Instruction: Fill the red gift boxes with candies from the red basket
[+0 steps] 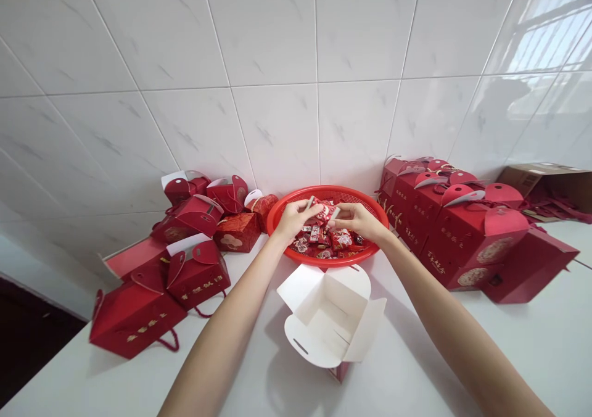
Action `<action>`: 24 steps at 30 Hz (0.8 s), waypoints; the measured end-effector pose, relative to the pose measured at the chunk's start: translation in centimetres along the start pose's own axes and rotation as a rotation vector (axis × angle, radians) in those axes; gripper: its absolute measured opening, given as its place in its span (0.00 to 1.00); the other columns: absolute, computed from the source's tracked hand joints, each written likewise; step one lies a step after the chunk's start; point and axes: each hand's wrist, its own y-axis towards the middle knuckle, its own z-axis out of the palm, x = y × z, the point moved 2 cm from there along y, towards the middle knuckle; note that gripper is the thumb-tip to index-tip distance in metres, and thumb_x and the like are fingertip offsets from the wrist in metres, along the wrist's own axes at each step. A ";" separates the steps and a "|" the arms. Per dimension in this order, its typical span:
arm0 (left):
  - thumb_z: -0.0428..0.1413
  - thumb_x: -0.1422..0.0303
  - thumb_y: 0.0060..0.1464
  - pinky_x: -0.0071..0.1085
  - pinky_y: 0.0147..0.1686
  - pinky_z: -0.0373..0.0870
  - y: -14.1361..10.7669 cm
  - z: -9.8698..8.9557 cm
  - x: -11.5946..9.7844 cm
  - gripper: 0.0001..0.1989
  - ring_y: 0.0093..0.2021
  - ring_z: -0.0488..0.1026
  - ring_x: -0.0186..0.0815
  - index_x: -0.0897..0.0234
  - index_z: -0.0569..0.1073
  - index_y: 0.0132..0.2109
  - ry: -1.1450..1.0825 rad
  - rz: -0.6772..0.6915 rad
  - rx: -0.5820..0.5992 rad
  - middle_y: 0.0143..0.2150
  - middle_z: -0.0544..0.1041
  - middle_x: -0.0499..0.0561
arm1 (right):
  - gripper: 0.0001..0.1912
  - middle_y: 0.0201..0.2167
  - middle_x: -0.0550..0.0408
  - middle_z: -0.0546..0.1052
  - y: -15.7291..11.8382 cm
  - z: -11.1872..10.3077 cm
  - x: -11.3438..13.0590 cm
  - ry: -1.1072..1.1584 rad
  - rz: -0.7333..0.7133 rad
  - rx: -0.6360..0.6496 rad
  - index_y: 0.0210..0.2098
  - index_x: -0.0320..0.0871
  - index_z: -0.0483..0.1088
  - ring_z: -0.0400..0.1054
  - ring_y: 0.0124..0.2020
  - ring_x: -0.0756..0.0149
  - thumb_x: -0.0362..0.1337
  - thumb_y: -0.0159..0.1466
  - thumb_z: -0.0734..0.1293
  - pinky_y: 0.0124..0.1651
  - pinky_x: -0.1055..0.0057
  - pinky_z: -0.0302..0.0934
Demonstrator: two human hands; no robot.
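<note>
Over a red plastic basket (277, 242) of wrapped candies (319, 238), my left hand (298, 216) pinches one end of a red and white candy packet (324, 211). The packet's other end is between the fingers of my right hand (355, 219). Nearer to me, below the basket, stands a gift box (330, 321) with its four flaps spread and its white inside showing. I see nothing in the box.
Several red gift boxes (134, 318) stand in a group at the left. At the right, more red boxes (453, 238) are packed together. Behind them is a brown carton (541, 185) with red items inside. A tiled wall (277, 127) bounds the white table (250, 374).
</note>
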 end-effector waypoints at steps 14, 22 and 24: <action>0.70 0.60 0.40 0.31 0.35 0.74 0.1 -0.7 0.5 0.18 0.30 0.73 0.32 0.63 0.71 0.32 -0.092 -0.059 -0.228 0.31 0.74 0.45 | 0.29 0.51 0.54 0.79 0.8 2.1 -1.8 -0.817 0.098 0.800 0.50 0.48 0.78 0.73 0.48 0.59 0.23 0.52 0.64 0.47 0.72 0.64; 0.68 0.58 0.40 0.32 0.36 0.73 0.2 -0.8 0.6 0.18 0.33 0.74 0.34 0.62 0.71 0.33 -0.048 -0.068 -0.196 0.33 0.76 0.46 | 0.15 0.28 0.56 0.78 0.4 2.0 -1.0 -0.644 0.224 0.657 0.32 0.43 0.78 0.69 0.29 0.65 0.25 0.46 0.65 0.31 0.73 0.60; 0.69 0.59 0.39 0.32 0.37 0.74 0.3 -0.9 0.6 0.18 0.32 0.74 0.34 0.62 0.71 0.33 -0.073 -0.068 -0.224 0.32 0.75 0.46 | 0.09 0.27 0.57 0.77 0.4 1.7 -0.6 -0.567 0.196 0.556 0.29 0.42 0.75 0.68 0.29 0.65 0.28 0.47 0.67 0.31 0.73 0.60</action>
